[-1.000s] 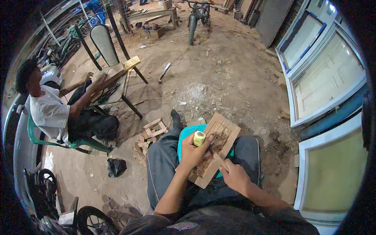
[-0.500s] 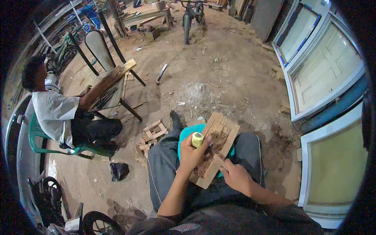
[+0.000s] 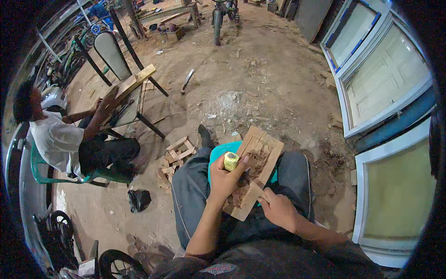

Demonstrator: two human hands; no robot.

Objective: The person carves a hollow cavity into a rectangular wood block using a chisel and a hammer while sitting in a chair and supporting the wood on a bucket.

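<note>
A wooden board [image 3: 273, 151] with a framed, roughly cut-out middle lies slanted over my lap. Brown wood shavings [image 3: 258, 163] fill part of its recess. My left hand [image 3: 226, 180] is closed round a thick yellow handle [image 3: 231, 161], its blunt end facing up; whatever tip it has is hidden behind the fingers. Low on the board's right edge, my right hand [image 3: 281, 210] is closed on a small flat piece of wood [image 3: 258, 191] that reaches across the board. Beneath the board shows a teal plastic seat [image 3: 218, 152] between my knees.
Wood offcuts [image 3: 181, 149] lie by my left leg, near a black plastic bag [image 3: 139, 201]. To the left a person [image 3: 58, 139] on a green chair holds a wooden piece [image 3: 139, 79] over another chair. White-framed panels [image 3: 395, 186] stand right; a knife-like tool [image 3: 187, 80] lies ahead.
The view has shifted slightly. My hands keep their grips, and the yellow handle is tilted a little differently. The person at left has drawn their arm back along the wooden piece.
</note>
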